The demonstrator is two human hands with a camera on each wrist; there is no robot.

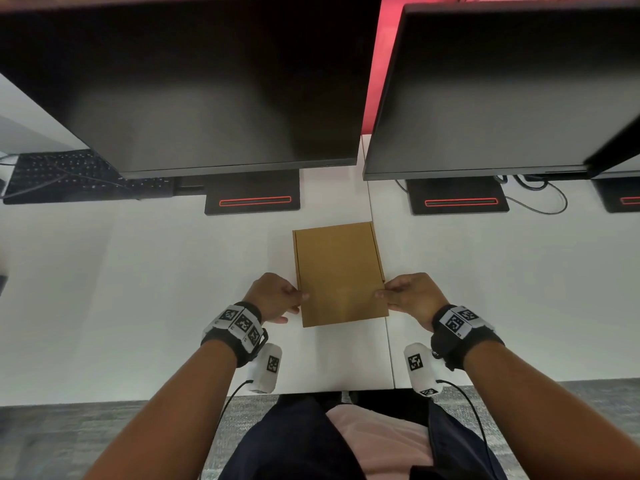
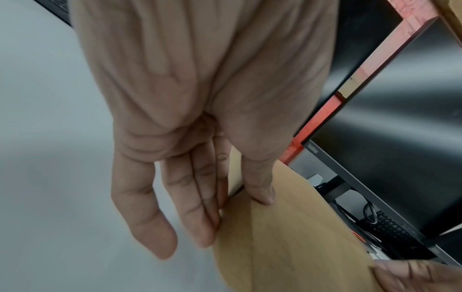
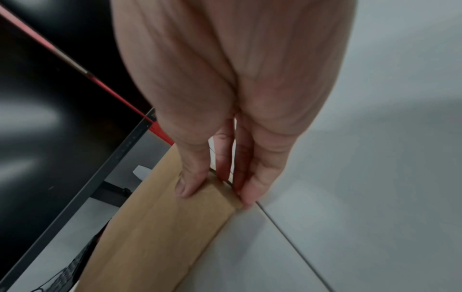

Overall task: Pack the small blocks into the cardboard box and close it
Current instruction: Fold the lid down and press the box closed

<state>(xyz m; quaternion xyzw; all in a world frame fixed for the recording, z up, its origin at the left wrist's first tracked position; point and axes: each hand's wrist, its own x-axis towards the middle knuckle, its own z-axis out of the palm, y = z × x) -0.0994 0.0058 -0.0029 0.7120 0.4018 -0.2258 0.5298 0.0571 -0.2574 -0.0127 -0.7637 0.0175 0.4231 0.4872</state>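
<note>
A flat brown cardboard box (image 1: 341, 275) lies with its lid down on the white desk (image 1: 138, 289), just in front of me. No small blocks show in any view. My left hand (image 1: 301, 301) holds the box's left edge near the front corner. Its thumb (image 2: 262, 197) presses on the lid (image 2: 287, 247) and its fingers (image 2: 200, 227) lie against the side wall. My right hand (image 1: 384, 296) mirrors this on the right edge: thumb (image 3: 185, 189) on the lid (image 3: 155, 227), fingers (image 3: 247, 197) down the side.
Two dark monitors (image 1: 207, 81) (image 1: 502, 91) on black stands (image 1: 252, 197) hang over the desk behind the box. A black keyboard (image 1: 69, 178) lies far left and cables (image 1: 540, 199) trail at the right. A desk seam (image 1: 379, 258) runs under the box's right side.
</note>
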